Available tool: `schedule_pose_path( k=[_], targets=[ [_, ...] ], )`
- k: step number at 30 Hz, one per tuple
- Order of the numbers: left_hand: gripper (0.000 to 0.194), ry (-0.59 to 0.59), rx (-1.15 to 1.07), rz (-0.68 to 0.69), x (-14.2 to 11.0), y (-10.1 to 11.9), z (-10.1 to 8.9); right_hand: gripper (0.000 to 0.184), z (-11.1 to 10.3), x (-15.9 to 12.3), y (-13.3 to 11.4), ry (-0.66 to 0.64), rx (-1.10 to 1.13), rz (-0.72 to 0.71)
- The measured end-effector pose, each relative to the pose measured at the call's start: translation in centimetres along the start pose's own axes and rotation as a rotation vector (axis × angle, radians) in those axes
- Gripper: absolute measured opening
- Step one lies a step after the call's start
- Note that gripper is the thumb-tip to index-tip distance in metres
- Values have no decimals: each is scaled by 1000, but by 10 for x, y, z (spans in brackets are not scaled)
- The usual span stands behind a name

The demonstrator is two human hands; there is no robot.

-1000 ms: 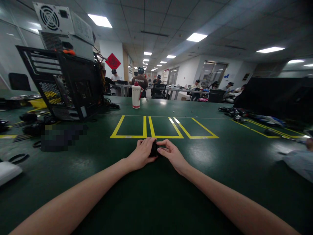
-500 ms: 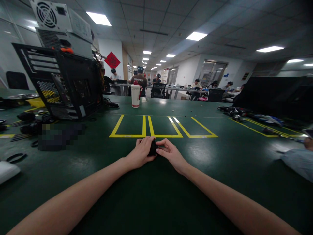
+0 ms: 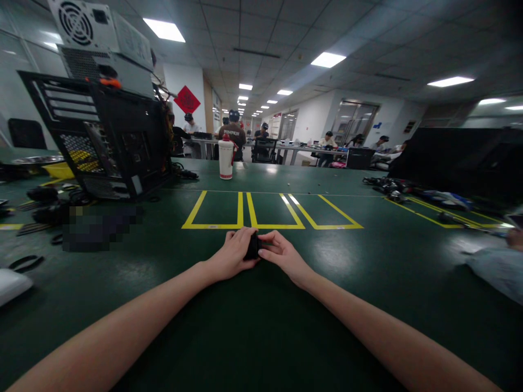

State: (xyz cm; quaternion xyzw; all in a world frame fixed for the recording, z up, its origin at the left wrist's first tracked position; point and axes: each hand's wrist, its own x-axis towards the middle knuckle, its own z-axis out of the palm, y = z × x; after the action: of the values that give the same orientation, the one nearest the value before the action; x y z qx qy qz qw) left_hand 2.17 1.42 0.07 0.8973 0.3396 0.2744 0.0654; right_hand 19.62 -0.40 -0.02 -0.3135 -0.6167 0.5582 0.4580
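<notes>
1. Locate the small, dark black object [image 3: 252, 246] of block-like form. It is between your hands, above or on the smooth green tabletop [image 3: 261, 337], just on your side of the three yellow tape outlines [image 3: 278, 226]. Contact with the tabletop cannot be confirmed.

2. Check the left grip. Your bare left hand [image 3: 231, 256] is closed around the object, fingers over the top and far side, thumb low on the near side. Use this hand as the clamp; hold the wrist steady.

3. Check the right grip. Your bare right hand [image 3: 286, 258] has thumb and index fingertips slightly parted at the object's right side. Whether they pinch a part of it cannot be told.

4. Apply light, even fingertip force, in line with the held part. Sideways load could twist the object out of the left grip.

5. Turn the right side into view if the fingers mask it; detail there is too dark to read.

6. Work low over the tabletop, well apart from the white cup with red lid [image 3: 226, 159].
</notes>
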Motion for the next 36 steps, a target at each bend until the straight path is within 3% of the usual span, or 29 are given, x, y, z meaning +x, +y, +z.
schedule_pose_path(
  k=[3,9,19,25,36],
  targets=[
    [56,1,-1,13,0,0,-1,23,0,2,2,28,-41,-10],
    [58,-14,-1,18,0,-1,-1,35,-3,2,0,7,-78,61],
    [57,-14,-15,12,0,2,-5,25,0,1,2,22,-63,-10],
    [58,-13,-17,12,0,1,-3,37,-1,1,-2,3,-98,59],
    [58,-6,3,19,0,1,-3,24,1,0,-1,23,-114,-14]
  ],
)
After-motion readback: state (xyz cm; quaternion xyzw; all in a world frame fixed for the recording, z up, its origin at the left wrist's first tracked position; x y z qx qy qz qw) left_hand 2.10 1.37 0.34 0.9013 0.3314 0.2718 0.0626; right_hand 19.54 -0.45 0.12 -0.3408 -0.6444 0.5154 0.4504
